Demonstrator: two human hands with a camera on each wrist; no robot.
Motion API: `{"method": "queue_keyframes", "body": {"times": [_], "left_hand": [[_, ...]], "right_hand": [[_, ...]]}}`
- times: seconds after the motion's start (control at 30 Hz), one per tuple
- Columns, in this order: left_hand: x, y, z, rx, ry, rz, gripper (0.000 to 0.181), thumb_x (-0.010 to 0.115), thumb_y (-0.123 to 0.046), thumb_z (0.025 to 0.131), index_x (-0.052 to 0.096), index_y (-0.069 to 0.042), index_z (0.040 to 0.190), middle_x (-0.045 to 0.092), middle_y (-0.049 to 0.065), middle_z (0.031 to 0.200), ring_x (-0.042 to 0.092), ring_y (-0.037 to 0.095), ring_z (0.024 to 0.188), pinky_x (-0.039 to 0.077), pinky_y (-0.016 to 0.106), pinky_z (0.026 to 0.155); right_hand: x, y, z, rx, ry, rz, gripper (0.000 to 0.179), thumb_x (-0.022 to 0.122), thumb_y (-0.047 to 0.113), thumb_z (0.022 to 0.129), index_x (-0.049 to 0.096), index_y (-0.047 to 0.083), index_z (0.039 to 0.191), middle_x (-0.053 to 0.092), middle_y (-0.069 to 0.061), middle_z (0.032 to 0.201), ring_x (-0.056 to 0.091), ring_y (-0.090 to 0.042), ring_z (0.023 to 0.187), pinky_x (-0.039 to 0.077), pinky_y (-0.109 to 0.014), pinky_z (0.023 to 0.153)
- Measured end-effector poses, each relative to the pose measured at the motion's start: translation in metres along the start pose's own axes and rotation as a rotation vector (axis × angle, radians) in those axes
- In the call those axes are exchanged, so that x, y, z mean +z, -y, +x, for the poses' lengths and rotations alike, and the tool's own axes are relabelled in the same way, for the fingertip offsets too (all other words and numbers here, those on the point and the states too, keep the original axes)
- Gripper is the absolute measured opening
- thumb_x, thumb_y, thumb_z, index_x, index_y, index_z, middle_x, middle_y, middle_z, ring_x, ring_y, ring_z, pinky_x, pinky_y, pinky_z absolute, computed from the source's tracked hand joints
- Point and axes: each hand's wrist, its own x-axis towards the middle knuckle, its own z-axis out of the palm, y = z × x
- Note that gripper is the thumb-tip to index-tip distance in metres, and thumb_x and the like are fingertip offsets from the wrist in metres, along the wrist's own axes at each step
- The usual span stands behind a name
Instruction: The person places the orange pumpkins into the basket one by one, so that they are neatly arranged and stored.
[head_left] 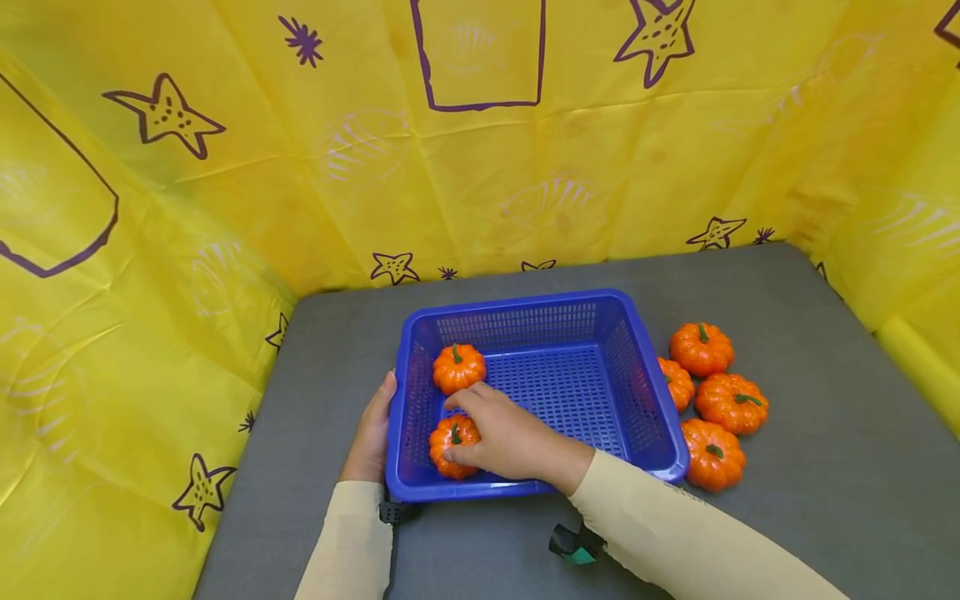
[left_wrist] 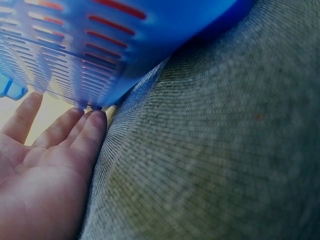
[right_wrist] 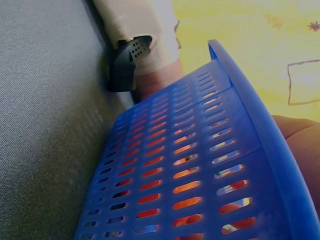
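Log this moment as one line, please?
right hand grips pumpkin in blue basket | left hand steadies basket wall | four pumpkins outside

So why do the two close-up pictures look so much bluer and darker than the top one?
Head view: even, bright light, sharp, colours true. Left wrist view: the blue basket sits very close and blurred, while the grey mat shows its weave. Right wrist view: dim, orange glowing through the basket's slots.

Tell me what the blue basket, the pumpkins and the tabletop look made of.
Blue basket: moulded plastic, glossy, with slotted walls. Pumpkins, e.g. the one under the right hand: shiny, uniform orange, likely plastic or foam decorations; can't tell which. Tabletop: grey woven fabric or felt-like cover, matte; the weave shows in the left wrist view.
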Motion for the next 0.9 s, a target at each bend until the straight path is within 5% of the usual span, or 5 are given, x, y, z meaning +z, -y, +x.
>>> {"method": "queue_keyframes", "body": {"times": [0.9], "left_hand": [[0.001, 0.0, 0.0, 0.006, -0.02, 0.026, 0.07, 0.05, -0.066, 0.109, 0.049, -0.015, 0.158, 0.07, 0.012, 0.132, 0.071, 0.025, 0.11, 0.061, 0.042, 0.093]], "right_hand": [[-0.017, 0.001, -0.022, -0.077, -0.091, 0.182, 0.051, 0.083, 0.032, 0.1, 0.064, 0.012, 0.143, 0.062, -0.005, 0.141, 0.062, -0.03, 0.126, 0.052, -0.048, 0.107]]}}
